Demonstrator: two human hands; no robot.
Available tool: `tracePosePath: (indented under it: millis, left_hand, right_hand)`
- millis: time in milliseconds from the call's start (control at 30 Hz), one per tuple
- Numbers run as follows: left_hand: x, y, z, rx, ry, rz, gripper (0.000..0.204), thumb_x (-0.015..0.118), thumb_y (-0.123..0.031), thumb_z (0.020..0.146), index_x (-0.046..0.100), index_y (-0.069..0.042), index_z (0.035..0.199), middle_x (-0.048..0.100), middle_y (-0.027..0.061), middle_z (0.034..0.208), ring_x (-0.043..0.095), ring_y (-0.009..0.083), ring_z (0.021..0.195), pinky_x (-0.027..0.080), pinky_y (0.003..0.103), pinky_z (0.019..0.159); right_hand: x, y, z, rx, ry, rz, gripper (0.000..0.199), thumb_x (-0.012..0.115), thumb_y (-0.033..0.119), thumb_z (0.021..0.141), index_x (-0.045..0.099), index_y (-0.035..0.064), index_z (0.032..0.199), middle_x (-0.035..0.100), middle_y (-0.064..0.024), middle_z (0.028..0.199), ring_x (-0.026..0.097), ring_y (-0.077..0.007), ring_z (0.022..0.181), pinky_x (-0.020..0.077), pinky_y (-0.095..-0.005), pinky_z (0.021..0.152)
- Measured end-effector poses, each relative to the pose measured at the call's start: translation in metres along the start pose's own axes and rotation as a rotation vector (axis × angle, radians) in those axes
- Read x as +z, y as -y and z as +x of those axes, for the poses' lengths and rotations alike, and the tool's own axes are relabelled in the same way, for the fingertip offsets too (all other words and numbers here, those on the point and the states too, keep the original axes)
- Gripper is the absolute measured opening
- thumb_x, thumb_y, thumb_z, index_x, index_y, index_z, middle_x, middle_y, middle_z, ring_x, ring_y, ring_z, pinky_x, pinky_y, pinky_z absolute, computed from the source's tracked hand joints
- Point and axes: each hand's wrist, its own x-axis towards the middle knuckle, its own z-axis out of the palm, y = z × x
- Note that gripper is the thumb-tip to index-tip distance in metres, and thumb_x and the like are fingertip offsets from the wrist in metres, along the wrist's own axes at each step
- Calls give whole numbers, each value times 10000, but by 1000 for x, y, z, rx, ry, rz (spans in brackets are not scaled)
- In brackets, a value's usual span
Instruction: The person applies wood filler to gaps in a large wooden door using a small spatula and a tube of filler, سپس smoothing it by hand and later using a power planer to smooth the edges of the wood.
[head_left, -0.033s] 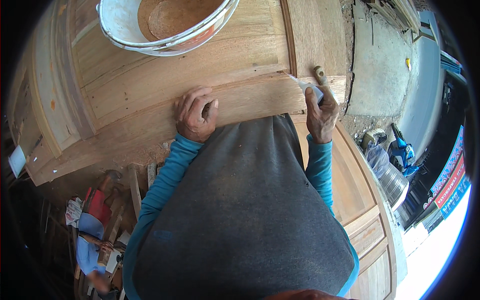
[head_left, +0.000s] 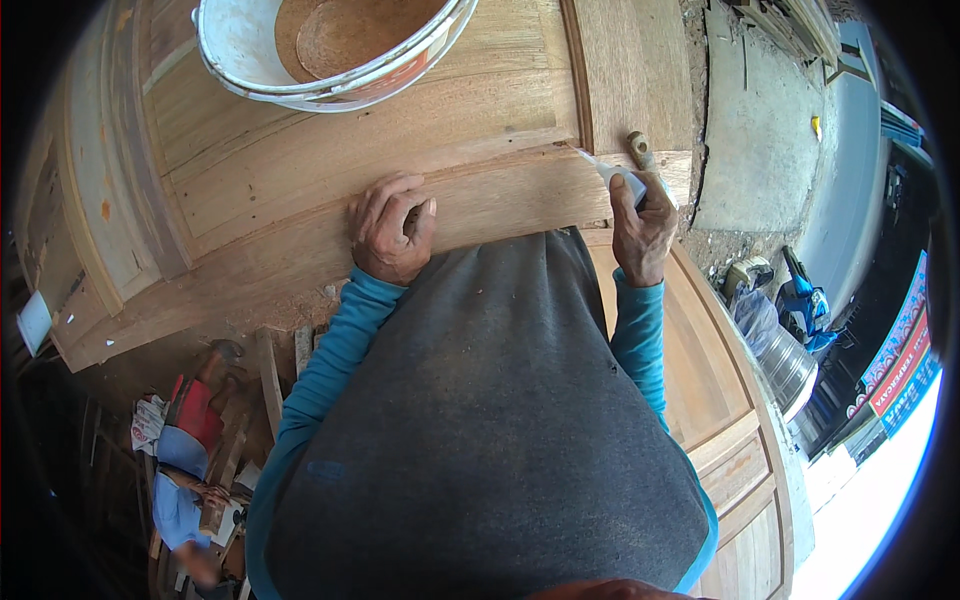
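Observation:
My right hand [head_left: 645, 225] grips a whitish squeeze bottle [head_left: 627, 184] with a narrow pointed nozzle. The tip points left and away, at the joint between a rail and an upright of the wooden door panel [head_left: 480, 195]. My left hand [head_left: 393, 228] rests on the near rail of that panel, fingers loosely curled, thumb apart, nothing visible in it. Just beyond my right hand lies a brownish tool handle [head_left: 640, 150] with a rounded end; the rest of it is hidden by the hand.
A white bucket [head_left: 330, 95], brown-stained inside, stands on the panel at the far side. Another panelled door [head_left: 705, 390] lies to my right. At lower left a person [head_left: 185, 450] works among wood pieces. A metal container [head_left: 785, 370] stands at the right.

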Motion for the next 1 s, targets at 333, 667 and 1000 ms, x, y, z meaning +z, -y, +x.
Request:
tracePosePath:
  millis: [333, 667, 1000]
  left_hand:
    - [0, -1, 0, 3, 0, 9, 160, 800, -89, 831, 700, -69, 954, 731, 84, 1153, 693, 306, 1109, 475, 448, 944]
    - [1, 1, -2, -13, 3, -1, 158, 800, -99, 841, 706, -72, 965, 732, 88, 1150, 693, 309, 1108, 476, 458, 933]
    - [-3, -5, 1, -11, 18, 15, 144, 780, -52, 841, 697, -46, 958, 737, 111, 1146, 695, 326, 1117, 490, 455, 969]
  right_hand:
    - [0, 0, -2, -22, -32, 7, 357, 725, 356, 967, 724, 0, 981, 710, -159, 767, 689, -255, 690, 537, -386, 662]
    - [-1, 2, -3, -35, -14, -5, 350, 722, 357, 979, 721, 7, 975, 706, -164, 779, 685, -263, 687, 535, -393, 659]
    - [-4, 2, -3, -28, -22, -7, 331, 727, 328, 978, 719, -3, 985, 710, -168, 776, 690, -261, 685, 538, -392, 657]
